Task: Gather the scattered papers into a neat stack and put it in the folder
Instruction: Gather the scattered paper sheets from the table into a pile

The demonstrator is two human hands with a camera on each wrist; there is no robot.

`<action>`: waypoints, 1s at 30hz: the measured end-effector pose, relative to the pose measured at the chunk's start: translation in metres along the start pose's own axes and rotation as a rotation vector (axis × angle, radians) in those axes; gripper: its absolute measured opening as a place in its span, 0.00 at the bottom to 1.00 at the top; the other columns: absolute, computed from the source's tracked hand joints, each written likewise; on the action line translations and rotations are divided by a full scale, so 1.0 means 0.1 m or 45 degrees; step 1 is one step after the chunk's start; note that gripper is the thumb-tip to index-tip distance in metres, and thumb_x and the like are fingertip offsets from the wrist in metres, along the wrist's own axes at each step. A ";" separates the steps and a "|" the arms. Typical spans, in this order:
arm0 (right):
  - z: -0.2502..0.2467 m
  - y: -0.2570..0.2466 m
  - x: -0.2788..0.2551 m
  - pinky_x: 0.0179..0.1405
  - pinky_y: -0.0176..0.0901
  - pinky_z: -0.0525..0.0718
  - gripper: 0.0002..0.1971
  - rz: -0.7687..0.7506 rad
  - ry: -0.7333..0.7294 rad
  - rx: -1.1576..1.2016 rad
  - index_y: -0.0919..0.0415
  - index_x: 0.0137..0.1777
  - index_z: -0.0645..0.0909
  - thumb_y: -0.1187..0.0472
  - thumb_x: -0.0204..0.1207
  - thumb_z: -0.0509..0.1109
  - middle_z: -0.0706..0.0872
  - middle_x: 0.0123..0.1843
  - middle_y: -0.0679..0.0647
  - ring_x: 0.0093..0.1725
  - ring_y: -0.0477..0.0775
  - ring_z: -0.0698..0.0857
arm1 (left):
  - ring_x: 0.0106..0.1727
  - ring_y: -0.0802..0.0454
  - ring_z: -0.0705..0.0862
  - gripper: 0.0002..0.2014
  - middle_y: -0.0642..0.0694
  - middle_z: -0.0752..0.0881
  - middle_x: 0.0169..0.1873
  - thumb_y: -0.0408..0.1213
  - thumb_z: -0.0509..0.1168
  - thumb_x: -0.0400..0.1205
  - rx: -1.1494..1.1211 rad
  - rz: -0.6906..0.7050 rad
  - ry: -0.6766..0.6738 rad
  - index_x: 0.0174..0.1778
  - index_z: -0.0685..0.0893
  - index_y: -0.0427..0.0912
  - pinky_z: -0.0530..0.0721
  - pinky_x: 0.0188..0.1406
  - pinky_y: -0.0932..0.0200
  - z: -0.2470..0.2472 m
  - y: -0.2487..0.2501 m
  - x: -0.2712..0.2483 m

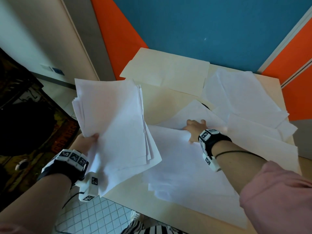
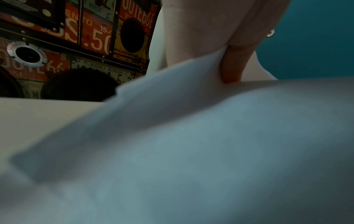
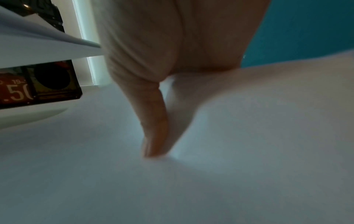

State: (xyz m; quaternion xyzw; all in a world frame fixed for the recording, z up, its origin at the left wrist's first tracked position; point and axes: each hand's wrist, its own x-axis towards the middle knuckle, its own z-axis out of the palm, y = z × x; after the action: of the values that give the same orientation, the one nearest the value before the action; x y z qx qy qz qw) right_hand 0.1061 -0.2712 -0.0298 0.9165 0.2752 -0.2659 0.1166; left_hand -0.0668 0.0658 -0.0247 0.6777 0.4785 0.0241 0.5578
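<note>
Pinching the uneven bundle of papers [image 1: 114, 125] by one corner, the left grip [image 1: 87, 143] holds it over the left edge of the desk [image 1: 168, 105]; sheets could fan and slide off. The right grip [image 1: 195, 130] pinches a loose sheet [image 1: 182, 166], short of the folder [image 1: 165, 73].

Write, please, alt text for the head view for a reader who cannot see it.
The left hand holds up a loose sheaf of white papers while the right hand reaches onto more sheets scattered across a cream table; a manila folder lies at its far side.
</note>
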 end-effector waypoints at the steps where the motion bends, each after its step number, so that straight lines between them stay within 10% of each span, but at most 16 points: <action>1: -0.01 0.00 0.00 0.67 0.54 0.65 0.30 -0.017 0.040 0.076 0.52 0.72 0.73 0.62 0.69 0.74 0.72 0.67 0.57 0.66 0.62 0.76 | 0.67 0.30 0.77 0.23 0.27 0.78 0.66 0.34 0.65 0.80 0.001 -0.003 0.007 0.68 0.74 0.25 0.74 0.69 0.39 -0.02 -0.01 0.01; 7: -0.29 0.12 -0.16 0.61 0.48 0.72 0.26 0.022 0.336 0.407 0.56 0.69 0.69 0.73 0.72 0.65 0.86 0.57 0.63 0.55 0.64 0.84 | 0.68 0.31 0.76 0.23 0.28 0.78 0.67 0.33 0.65 0.80 -0.001 -0.006 0.032 0.70 0.73 0.27 0.73 0.70 0.42 -0.07 -0.03 0.04; 13: -0.93 0.41 -0.47 0.70 0.51 0.73 0.25 0.176 0.593 0.595 0.64 0.74 0.72 0.66 0.76 0.68 0.76 0.74 0.64 0.71 0.65 0.76 | 0.65 0.30 0.78 0.24 0.27 0.79 0.66 0.35 0.65 0.80 0.106 -0.004 0.006 0.69 0.73 0.25 0.76 0.67 0.42 0.01 0.02 0.06; 21: -1.35 0.74 -1.05 0.60 0.44 0.75 0.18 0.310 0.982 1.110 0.72 0.63 0.78 0.69 0.74 0.70 0.83 0.64 0.63 0.63 0.60 0.81 | 0.70 0.30 0.74 0.24 0.24 0.75 0.69 0.33 0.60 0.82 0.246 0.099 -0.025 0.71 0.70 0.22 0.71 0.66 0.44 0.26 0.27 0.02; 26: -1.28 0.78 -1.25 0.52 0.45 0.85 0.20 0.258 1.018 1.815 0.66 0.66 0.77 0.74 0.73 0.69 0.83 0.60 0.57 0.47 0.50 0.85 | 0.66 0.31 0.77 0.20 0.25 0.78 0.66 0.31 0.60 0.82 0.174 0.181 -0.121 0.68 0.74 0.24 0.73 0.54 0.48 0.49 0.49 -0.12; 30: -1.04 0.62 -1.23 0.61 0.58 0.83 0.28 0.214 0.844 2.143 0.64 0.62 0.80 0.65 0.60 0.81 0.86 0.59 0.60 0.52 0.59 0.87 | 0.56 0.34 0.81 0.21 0.23 0.80 0.62 0.30 0.65 0.79 0.017 0.143 -0.374 0.65 0.75 0.21 0.76 0.53 0.50 0.67 0.57 -0.15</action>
State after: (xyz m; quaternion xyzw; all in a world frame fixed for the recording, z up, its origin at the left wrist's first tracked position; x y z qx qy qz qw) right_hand 0.0985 -0.3391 0.1287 0.7454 -0.0585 -0.0924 -0.6576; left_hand -0.0014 0.0111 0.0019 0.7033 0.3533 -0.0471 0.6150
